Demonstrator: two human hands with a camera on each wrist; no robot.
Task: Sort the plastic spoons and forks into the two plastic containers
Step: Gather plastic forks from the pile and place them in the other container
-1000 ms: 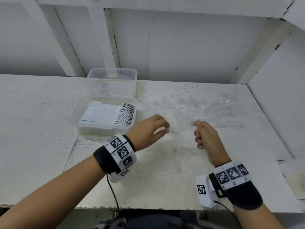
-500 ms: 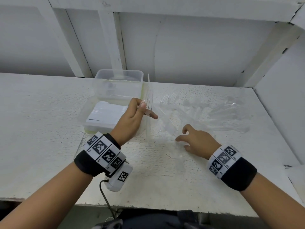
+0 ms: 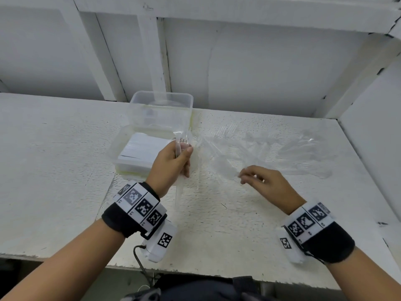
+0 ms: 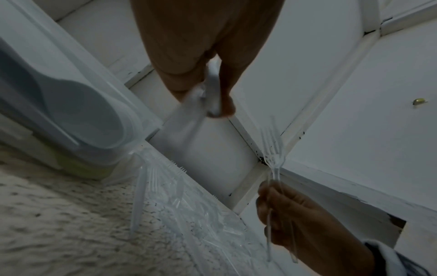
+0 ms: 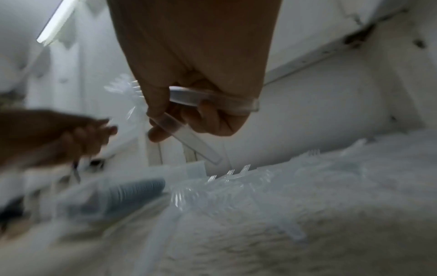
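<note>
Our left hand [image 3: 173,164] grips a clear plastic utensil [image 3: 181,146] upright beside the near container [image 3: 121,146], which holds a stack of white spoons [image 3: 141,148]; whether the utensil is a spoon or a fork we cannot tell. Our right hand [image 3: 267,183] curls around clear forks [image 5: 189,115], their tines showing in the left wrist view. It hovers above the heap of clear cutlery [image 3: 260,153] spread on the white tabletop [image 3: 54,159]. The far container [image 3: 161,105] stands just behind the near one, touching it.
</note>
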